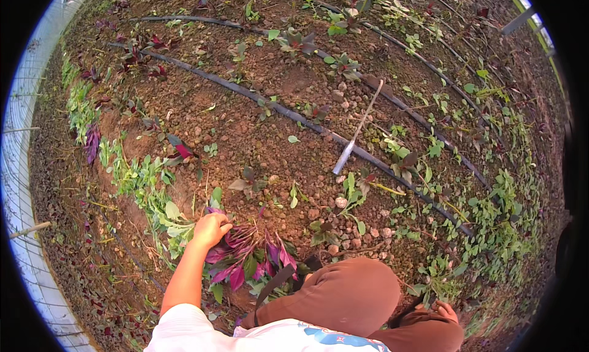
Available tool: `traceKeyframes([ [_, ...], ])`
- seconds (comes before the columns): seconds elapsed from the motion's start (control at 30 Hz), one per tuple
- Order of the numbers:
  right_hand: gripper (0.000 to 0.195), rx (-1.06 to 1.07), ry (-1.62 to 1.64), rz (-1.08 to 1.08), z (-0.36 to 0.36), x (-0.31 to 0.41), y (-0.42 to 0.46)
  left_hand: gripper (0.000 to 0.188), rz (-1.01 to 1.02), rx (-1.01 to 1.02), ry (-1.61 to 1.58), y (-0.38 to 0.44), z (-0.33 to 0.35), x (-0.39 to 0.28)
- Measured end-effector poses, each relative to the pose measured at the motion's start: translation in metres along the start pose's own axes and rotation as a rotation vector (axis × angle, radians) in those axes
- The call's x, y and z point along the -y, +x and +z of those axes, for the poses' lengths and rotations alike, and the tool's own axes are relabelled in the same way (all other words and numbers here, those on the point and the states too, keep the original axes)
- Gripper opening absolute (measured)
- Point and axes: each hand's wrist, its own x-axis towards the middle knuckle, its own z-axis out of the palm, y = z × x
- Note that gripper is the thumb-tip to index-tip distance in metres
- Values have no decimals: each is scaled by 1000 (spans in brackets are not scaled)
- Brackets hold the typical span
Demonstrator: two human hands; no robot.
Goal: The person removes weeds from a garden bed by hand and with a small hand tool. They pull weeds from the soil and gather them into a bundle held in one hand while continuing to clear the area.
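Note:
My left hand (pixel 210 230) is curled, its fingertips beside the stems of a heap of purple-and-green leafy plants (pixel 244 255) lying on the soil. Pale green leaves (pixel 177 221) show just left of its knuckles. Whether the fingers hold a stem is hidden. What appears to be my right hand (pixel 444 309) shows only as a few digits beyond my right knee, beside green weeds (pixel 441 280). The trousers cover the rest, and its grip cannot be made out. Ahead, a hand tool with a thin wooden handle and a metal socket (pixel 352 145) lies across a black irrigation hose (pixel 294 115).
More black hoses (pixel 414 53) run across the bed. Small red-leaved seedlings (pixel 298 43) are scattered over the cloddy soil. A row of green plants (pixel 138 179) lies at left, near a translucent sheet wall (pixel 27 168). Dense weeds (pixel 492 223) cover the right. My bent knees (pixel 354 290) are in front.

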Motion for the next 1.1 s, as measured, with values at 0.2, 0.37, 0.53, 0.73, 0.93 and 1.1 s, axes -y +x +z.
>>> traceKeyframes([
  [0.2, 50, 306, -58, 192, 53, 36, -36, 25, -59, 129, 42, 5, 0, -2],
  [0.37, 50, 370, -87, 212, 54, 48, -27, 29, -193, 102, 11, -4, -4, -7],
  [0.53, 41, 263, -465, -86, 2, 79, 13, 26, -121, -119, -56, -30, -12, -4],
  [0.73, 33, 460, -702, -651, 112, 260, 43, 24, -205, -449, 46, -61, -40, -29],
  [0.93, 17, 15, -615, -1191, 300, 351, 138, 34, 13, -640, -181, -69, -51, -95],
  [1.1, 22, -53, -929, -1117, 371, 365, 178, 29, 57, -516, -482, -42, -45, -112],
])
